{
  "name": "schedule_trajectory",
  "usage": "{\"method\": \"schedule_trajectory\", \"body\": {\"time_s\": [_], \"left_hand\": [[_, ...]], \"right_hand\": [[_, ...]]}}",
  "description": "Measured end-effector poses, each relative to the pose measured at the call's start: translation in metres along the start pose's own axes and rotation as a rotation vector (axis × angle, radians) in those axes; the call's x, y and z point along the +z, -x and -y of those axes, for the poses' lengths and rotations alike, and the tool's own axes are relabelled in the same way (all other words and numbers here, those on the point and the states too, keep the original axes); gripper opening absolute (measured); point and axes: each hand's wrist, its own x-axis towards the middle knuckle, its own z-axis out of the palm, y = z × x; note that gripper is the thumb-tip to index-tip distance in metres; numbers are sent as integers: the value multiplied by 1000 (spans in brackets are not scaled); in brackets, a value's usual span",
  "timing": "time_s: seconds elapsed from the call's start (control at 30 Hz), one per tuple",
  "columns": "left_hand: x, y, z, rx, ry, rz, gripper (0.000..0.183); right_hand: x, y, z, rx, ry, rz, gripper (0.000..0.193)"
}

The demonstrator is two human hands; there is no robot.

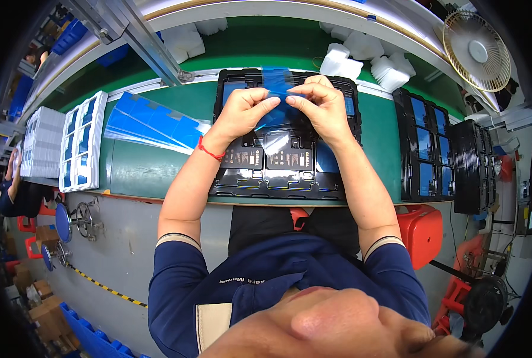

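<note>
Head view: the left hand (242, 112) and right hand (322, 107) each pinch a strip of blue film (276, 77) between thumb and forefinger, their tips close together. The film is over the far middle of a black tray (230, 190), and with the hands hides part of it. In the tray's near part lie black batteries (288, 159); other pockets show blue pieces (326, 160).

The tray sits on a green bench (141, 170). To its left, blue sheets (149, 119) lie fanned out, then a white tray (99, 143) of blue pieces and a white stack (42, 143). A metal post (149, 51) slants in at the far left. To the right stand another black tray (405, 149) and a black stack (470, 170). White foam (340, 62) lies on the far side; a fan (476, 51) is far right, a red stool (421, 235) near right.

The batteries carry white print, its smaller lines too fine to read; the navy shirt (290, 262) has pale lettering.
</note>
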Motion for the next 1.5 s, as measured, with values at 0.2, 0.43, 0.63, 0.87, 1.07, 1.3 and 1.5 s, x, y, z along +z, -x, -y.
{"method": "schedule_trajectory", "body": {"time_s": [0.2,0.43,0.63,0.87,1.07,1.3,1.5], "left_hand": [[-1,-2,-9,-24,-304,-247,37],[-4,-7,-11,-18,-458,-513,42],[2,-4,-9,198,-347,-302,25],[2,-4,-6,216,-361,-257,26],[0,-6,-2,193,-314,-357,24],[-20,-13,4,189,-11,-816,40],[-34,-14,13,377,-453,-1019,44]], "right_hand": [[-5,-4,-9,205,-569,-177,9],[-34,-16,-14,158,-947,-340,37],[0,-1,4,114,-329,-2,71],[2,2,3,304,-267,-64,45],[-11,-2,-1,490,-308,-32,14],[-31,3,17,363,-336,-294,11],[-35,52,37,588,-204,-17,10]]}}
